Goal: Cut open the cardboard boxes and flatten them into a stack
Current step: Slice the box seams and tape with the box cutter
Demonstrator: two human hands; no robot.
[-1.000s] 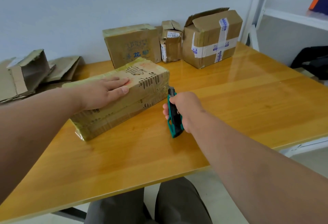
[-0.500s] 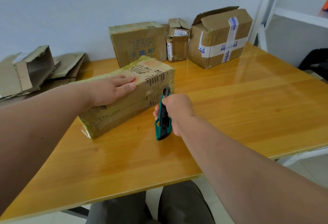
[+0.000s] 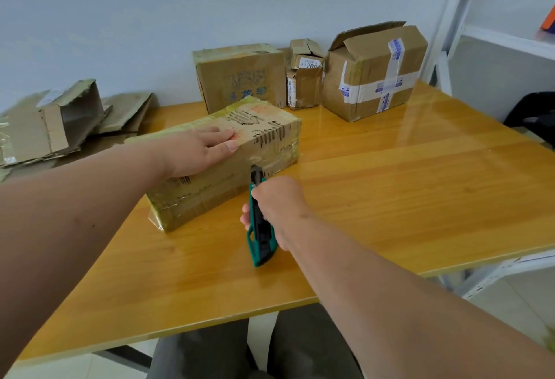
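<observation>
A long, tape-wrapped cardboard box (image 3: pixel 264 141) lies slantwise in the middle of the wooden table (image 3: pixel 405 192). My left hand (image 3: pixel 201 150) rests flat on its top with straight fingers. My right hand (image 3: pixel 276 204) grips a green utility knife (image 3: pixel 259 234), whose tip touches the box's near long side about midway along. The blade itself is too small to make out.
Three more boxes stand along the wall: a brown one (image 3: pixel 240 78), a small crumpled one (image 3: pixel 304 75) and a taped one with an open flap (image 3: pixel 375 72). Opened, flattened cardboard (image 3: pixel 54 120) lies at the far left. A white shelf frame (image 3: pixel 450 27) stands at the right.
My right hand has carried the knife leftward along the box's near side, from the right end towards its middle. My left hand has stayed on the top.
</observation>
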